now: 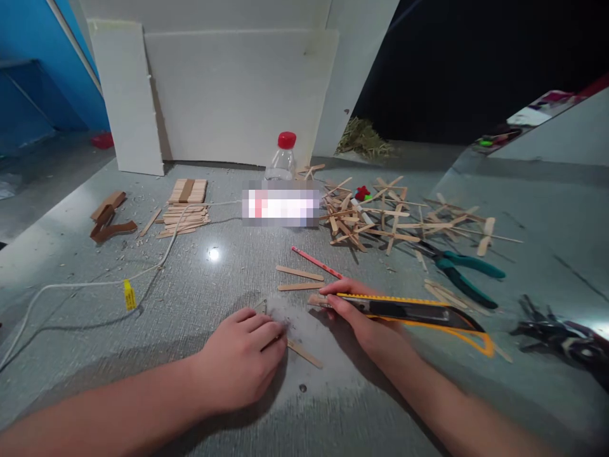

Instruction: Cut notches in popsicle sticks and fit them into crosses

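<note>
My left hand [247, 358] rests low on the table with its fingers curled together. From under its fingertips a wooden craft stick [305, 354] sticks out to the lower right; the other end is hidden. My right hand [354, 311] is closed on a yellow and black utility knife [419, 312], its handle pointing right. A short wooden piece [314, 300] shows at the fingertips beside the knife's metal front; the blade edge cannot be made out. Two loose craft sticks [299, 273] lie just beyond my hands, near a pink pencil-like rod [314, 260].
Joined stick frames [352, 219] spread across the back right, near green-handled pliers [469, 273]. A black tool [561, 336] stands at the right. Stacked sticks [188, 190], brown strips [109, 219] and a white cable [85, 284] lie left. A red-capped bottle [281, 166] stands behind a blurred patch.
</note>
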A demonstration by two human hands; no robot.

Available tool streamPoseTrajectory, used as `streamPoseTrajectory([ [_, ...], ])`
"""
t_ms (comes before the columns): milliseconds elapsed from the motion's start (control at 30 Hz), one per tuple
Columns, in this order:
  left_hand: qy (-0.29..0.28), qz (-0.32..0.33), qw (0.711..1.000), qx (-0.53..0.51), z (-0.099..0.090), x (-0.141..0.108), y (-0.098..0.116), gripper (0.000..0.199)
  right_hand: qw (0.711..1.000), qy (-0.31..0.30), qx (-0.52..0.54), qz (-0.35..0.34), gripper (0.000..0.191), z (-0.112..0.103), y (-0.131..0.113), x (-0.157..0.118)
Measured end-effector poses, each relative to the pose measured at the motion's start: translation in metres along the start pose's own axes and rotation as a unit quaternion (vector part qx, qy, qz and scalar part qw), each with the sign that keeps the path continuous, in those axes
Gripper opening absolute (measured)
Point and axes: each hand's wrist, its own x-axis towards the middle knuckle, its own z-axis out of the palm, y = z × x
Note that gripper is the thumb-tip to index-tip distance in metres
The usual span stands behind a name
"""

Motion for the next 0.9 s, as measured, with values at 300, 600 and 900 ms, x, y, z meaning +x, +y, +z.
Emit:
streamPoseTrajectory([
  [300,-0.019,0.019,0.998,0.063,-0.005,-0.001,-0.002,0.023,0.988,-0.067,-0.122,-0.063,0.023,0.0,-0.004,-0.01],
  [600,0.004,0.026,0.999,0.046,-0.004,0.002,0.01,0.016,0.98,-0.083,-0.161,-0.083,0.026,0.003,-0.012,-0.017],
  [900,-0.019,-0.03,0.999,0.03,0.004,0.002,0.005,0.034,0.966,-0.077,-0.202,-0.141,0.017,0.004,-0.015,-0.023],
])
